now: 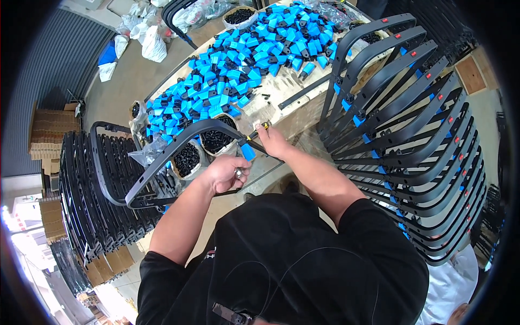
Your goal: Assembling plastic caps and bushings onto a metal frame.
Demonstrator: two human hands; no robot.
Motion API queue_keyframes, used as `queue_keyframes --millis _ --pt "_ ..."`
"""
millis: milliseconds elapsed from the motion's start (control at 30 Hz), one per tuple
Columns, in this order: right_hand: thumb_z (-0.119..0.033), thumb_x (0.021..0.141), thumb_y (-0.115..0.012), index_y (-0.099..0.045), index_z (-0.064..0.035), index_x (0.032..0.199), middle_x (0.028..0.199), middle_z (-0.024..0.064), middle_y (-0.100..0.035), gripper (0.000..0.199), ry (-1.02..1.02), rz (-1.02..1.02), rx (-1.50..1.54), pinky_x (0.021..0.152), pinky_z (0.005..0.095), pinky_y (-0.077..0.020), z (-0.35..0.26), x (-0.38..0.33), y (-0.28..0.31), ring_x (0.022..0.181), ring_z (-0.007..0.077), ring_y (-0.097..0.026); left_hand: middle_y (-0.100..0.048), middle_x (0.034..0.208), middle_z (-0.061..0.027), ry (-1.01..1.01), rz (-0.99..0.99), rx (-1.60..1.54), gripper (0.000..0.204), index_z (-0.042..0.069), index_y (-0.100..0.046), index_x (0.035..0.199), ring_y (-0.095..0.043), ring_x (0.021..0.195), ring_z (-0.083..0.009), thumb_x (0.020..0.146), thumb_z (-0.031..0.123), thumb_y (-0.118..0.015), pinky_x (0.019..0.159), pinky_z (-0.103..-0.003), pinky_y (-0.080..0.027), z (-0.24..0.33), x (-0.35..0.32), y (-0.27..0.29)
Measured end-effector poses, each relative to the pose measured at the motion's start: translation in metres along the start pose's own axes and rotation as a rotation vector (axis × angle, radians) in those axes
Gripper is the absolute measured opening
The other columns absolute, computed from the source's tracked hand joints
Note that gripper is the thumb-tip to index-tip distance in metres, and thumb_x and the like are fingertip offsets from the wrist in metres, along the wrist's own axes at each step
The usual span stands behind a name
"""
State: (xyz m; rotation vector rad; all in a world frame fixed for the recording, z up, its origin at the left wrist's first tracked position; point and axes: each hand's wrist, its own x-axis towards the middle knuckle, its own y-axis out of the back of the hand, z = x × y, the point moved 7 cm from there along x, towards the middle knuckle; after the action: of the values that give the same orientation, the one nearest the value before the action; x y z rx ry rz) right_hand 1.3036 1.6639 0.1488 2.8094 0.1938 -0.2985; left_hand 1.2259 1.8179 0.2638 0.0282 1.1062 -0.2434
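A black curved tubular frame (179,140) lies across in front of me, over the near edge of the worktable. On its right end sits a blue block-shaped piece (247,152). Just below that piece, the fingers of my left hand (222,174) curl round a small silver metal part (238,173), mostly hidden in the grip. My right hand (272,142) is closed on a slim black-and-yellow tool (262,127) beside the frame's end. Its exact kind is too small to make out.
Blue-and-black plastic pieces (216,81) are heaped on the worktable (303,105). Sacks of small black parts (187,158) stand at its near edge. Black frames (401,157) are stacked at right, more frames (97,189) at left. A person in white (449,287) is at lower right.
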Motion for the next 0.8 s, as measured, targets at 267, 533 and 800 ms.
queue_keyframes --millis 267,533,800 --pt "-0.050 0.106 -0.038 -0.066 0.0069 0.085 0.083 0.0338 -0.066 0.067 0.006 0.010 -0.082 0.078 0.0555 -0.0500 -0.004 0.003 -0.007 0.086 0.0515 -0.065 -0.058 0.064 -0.0125 -0.050 0.008 0.242 0.023 -0.002 -0.056 0.073 -0.056 0.053 -0.0218 0.083 0.017 -0.065 0.046 -0.034 -0.042 -0.019 0.025 0.009" --pt "-0.051 0.105 -0.037 -0.067 0.0080 0.085 0.084 0.0340 -0.066 0.069 -0.012 -0.035 -0.137 0.080 0.0559 -0.0503 -0.009 0.006 -0.006 0.089 0.0518 -0.065 -0.067 0.093 -0.0365 -0.374 0.471 0.835 0.050 -0.016 -0.045 0.107 -0.069 0.092 -0.0478 0.085 0.027 -0.060 0.084 -0.051 -0.055 -0.052 0.053 -0.010" --pt "-0.050 0.106 -0.042 -0.065 0.0019 0.094 0.086 0.0153 -0.068 0.058 -0.100 0.046 0.164 0.075 0.0407 -0.0484 0.015 0.006 -0.011 0.083 0.0299 -0.065 -0.065 0.072 -0.0133 -0.415 0.328 0.343 0.032 -0.003 -0.052 0.096 -0.062 0.051 -0.0213 0.086 0.023 -0.068 0.049 -0.037 -0.052 -0.068 0.044 0.002"
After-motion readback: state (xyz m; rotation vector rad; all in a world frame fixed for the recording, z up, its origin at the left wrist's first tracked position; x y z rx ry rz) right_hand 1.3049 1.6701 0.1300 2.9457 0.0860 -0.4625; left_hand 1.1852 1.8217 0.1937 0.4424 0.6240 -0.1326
